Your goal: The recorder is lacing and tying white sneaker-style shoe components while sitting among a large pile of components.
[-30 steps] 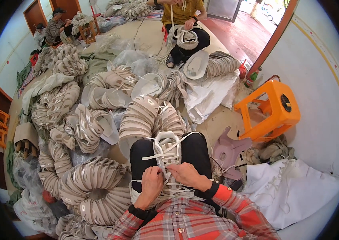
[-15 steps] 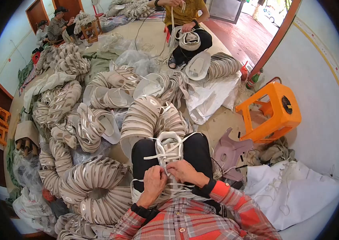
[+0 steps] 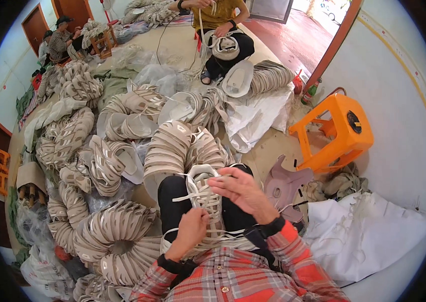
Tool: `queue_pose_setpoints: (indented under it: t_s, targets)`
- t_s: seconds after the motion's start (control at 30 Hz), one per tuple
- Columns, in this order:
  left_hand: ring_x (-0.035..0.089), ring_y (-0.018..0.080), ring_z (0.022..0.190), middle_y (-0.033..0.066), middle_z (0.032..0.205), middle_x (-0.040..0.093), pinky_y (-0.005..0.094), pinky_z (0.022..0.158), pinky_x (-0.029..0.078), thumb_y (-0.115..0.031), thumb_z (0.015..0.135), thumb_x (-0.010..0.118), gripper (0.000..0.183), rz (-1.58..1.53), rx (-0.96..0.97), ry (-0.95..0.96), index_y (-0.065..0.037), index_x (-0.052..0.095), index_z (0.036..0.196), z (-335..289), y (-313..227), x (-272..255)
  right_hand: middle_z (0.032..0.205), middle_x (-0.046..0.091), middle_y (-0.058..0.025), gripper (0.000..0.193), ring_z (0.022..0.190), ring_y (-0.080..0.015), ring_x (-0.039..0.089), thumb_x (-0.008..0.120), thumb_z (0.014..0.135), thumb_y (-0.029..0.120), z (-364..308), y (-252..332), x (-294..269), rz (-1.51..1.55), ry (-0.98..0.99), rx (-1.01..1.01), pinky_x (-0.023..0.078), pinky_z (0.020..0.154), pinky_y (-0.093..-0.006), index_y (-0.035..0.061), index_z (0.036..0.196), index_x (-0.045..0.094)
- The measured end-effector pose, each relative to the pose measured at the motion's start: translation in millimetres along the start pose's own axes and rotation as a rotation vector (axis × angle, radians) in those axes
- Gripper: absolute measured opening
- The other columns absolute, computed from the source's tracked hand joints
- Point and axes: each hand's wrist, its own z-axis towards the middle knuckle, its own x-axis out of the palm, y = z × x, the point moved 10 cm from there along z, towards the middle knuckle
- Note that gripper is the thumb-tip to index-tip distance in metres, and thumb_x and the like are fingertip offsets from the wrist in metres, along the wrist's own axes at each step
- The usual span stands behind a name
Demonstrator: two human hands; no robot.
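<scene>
Head view: I have a beige-and-white shoe upper (image 3: 214, 205) propped between my knees in black trousers (image 3: 170, 201), its open collar facing away from me. My left hand (image 3: 191, 229) sits at the near left edge of the lacing, fingers curled together; I cannot tell whether the fingertips are clamped on the lace. My right hand (image 3: 243, 190) is over the upper's right side near the collar, fingers stretched out toward the lacing; whether thumb and finger pinch anything I cannot tell either. One flat, off-white fabric lace end (image 3: 181, 199) sticks out to the left across my trousers, and more pale flat laces (image 3: 225, 241) lie bunched in my lap.

I take the step in hand to be lacing. To do it well, I should keep the left fingers steadying the eyelet edge, so the soft upper does not fold, and draw each pass through flat, without a twist. An even pull on both sides should keep the tongue centred; too hard a tug could pucker the eyelet rows. Keeping the loose end clear of the lap bundle would avoid a snag.
</scene>
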Motion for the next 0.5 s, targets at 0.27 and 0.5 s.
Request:
queue_pose_setpoints:
  t_s: [0.27,0.5]
  targets:
    - [0.046,0.007,0.059,-0.0033,0.067,0.053,0.0197,0.054,0.036,-0.017,0.088,0.055,0.019,-0.604,-0.299,0.61,-0.001,0.063,0.081,-8.9,25.9,-15.0,0.074,0.054,-0.0026,0.007,0.064,-0.0129,0.055,0.054,0.086,0.012,-16.3,68.1,-113.7,0.123,-0.305,-0.237,0.046,0.059,-0.0232,0.0053,0.083,0.053]
    - [0.049,0.0121,0.078,0.0024,0.08,0.056,0.0242,0.069,0.038,-0.009,0.076,0.066,0.01,-0.544,0.081,0.475,-0.003,0.065,0.084,1.1,3.1,-31.4,0.085,0.059,-0.0046,0.018,0.076,-0.0105,0.052,0.048,0.092,0.018,-240.5,403.8,-359.1,-0.39,-0.712,-0.984,0.043,0.067,-0.0209,0.0033,0.093,0.059]
